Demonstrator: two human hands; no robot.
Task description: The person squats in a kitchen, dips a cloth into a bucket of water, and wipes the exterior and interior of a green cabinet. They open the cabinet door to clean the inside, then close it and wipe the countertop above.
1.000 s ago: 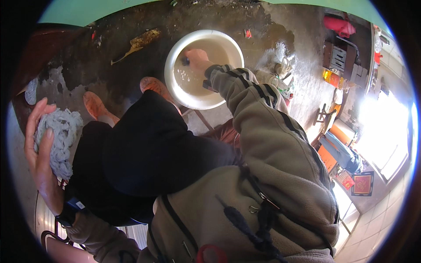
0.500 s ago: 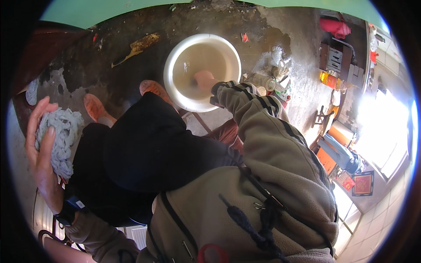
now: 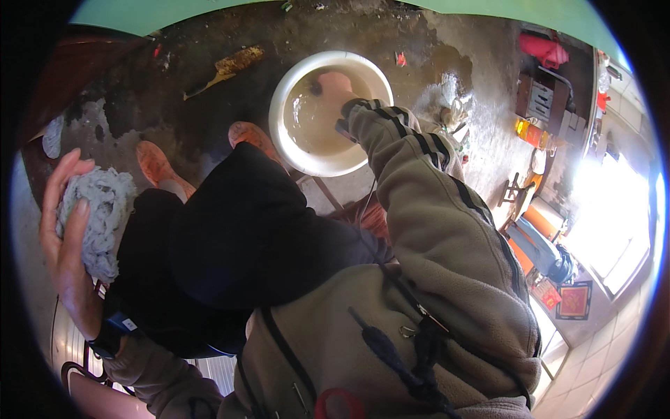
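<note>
At the far left my left hand (image 3: 68, 241) is closed around a bunched, shaggy grey rag (image 3: 100, 216), its thumb across the front. My right hand (image 3: 338, 89) reaches down into a round white tub (image 3: 281, 115) holding cloudy, brownish water (image 3: 314, 129). The fingers of that hand are blurred by the water, so their grip does not show. A small dark patch (image 3: 316, 87) lies at their tips, too unclear to name. The tub's near rim is close to the cuff of my right sleeve.
My feet in orange footwear (image 3: 248, 136) are beside the tub on a dark, wet-patched floor. A brown and yellow scrap (image 3: 237, 61) lies further left. To the right stand an orange bottle (image 3: 530, 133) and a wooden stool (image 3: 516, 192). A green edge (image 3: 209, 12) spans the top.
My right hand has moved through the water toward the far side of the tub, and the dark patch with it. The view has shifted slightly. My left hand keeps the rag.
</note>
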